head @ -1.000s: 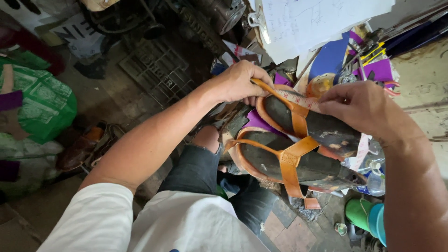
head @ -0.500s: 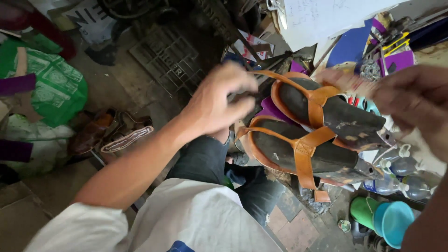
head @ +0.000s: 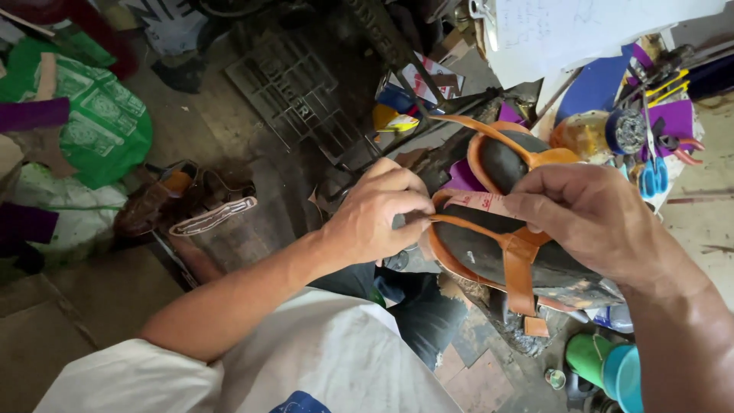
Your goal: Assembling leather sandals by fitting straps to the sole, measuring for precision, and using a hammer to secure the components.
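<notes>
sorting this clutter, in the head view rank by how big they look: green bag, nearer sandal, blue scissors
1. green bag
2. nearer sandal, close to the camera, so its lead over nothing is certain
3. blue scissors

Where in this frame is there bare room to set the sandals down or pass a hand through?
Bare floor lies between the green bag and the metal grate. The bench by the right hand is crowded with scissors and a jar. Both hands hold the sandals.

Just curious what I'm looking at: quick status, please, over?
Left hand pinching measuring tape end at sandal edge. Right hand pressing tape across strap, steadying sandals. Nothing in the way; cluttered bench behind.
</notes>
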